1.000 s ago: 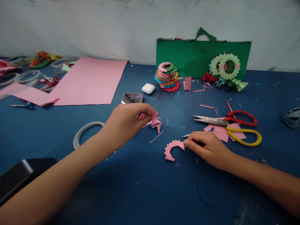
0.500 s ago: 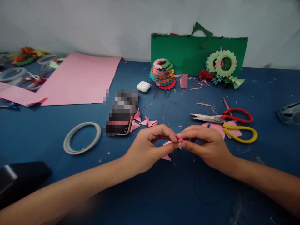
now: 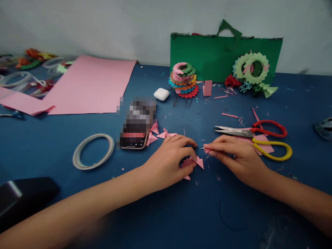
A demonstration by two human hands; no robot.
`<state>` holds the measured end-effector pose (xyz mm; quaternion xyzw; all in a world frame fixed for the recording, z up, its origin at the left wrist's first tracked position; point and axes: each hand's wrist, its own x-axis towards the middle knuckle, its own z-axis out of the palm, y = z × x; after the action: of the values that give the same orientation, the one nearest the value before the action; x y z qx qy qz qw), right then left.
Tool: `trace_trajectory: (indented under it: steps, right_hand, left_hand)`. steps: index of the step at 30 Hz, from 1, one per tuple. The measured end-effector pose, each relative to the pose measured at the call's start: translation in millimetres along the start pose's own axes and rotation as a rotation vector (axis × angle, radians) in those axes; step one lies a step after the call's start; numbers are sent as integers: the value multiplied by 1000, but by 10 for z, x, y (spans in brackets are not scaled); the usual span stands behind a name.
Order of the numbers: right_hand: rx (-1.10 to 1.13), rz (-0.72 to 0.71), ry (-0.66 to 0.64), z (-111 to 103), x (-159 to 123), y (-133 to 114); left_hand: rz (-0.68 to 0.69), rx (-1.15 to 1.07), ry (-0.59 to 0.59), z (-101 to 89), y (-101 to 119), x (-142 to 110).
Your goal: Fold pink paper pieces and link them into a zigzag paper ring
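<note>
My left hand [image 3: 171, 160] rests on the blue table [image 3: 166, 214], fingers curled over a pink folded-paper arc [image 3: 193, 162] and pinching it. My right hand [image 3: 237, 157] lies just right of it, fingertips pressed together near the arc's pointed end; a thin sliver shows at the fingertips, too small to name. Small pink folded triangles [image 3: 159, 133] lie just beyond my left hand. Scissors [image 3: 255, 136] with red and yellow handles lie on pink scraps behind my right hand.
A phone [image 3: 136, 129] and a tape ring [image 3: 93, 151] lie at left. A pink sheet [image 3: 90, 84], a white earbud case [image 3: 161, 94], a stack of coloured paper rings [image 3: 184, 81] and a green board [image 3: 223, 58] with paper wreaths stand further back. A dark object [image 3: 23, 197] sits at lower left.
My left hand brought a pink piece from the triangle pile to the arc. Both hands met over it, then my right hand drew slightly away to the right.
</note>
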<state>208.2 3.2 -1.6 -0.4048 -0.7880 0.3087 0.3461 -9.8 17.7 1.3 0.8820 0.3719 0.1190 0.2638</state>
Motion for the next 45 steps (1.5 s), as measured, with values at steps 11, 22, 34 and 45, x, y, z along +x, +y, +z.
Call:
trace_trajectory:
  steps: [11,22,34,45]
  right_hand:
    - [-33,126,-81,-17,31,-34]
    - [45,281,-233,-1,15,-19]
    - [214,445,-214,22,7,-54]
    - [740,534,-126,166,-43,-53]
  left_hand:
    - [22,39,58,40,1,1]
    - [-95,96,-74,-34,60,-2]
    - [-56,-211,243,73,90,-59]
    - [130,-213,408,105,167,-94]
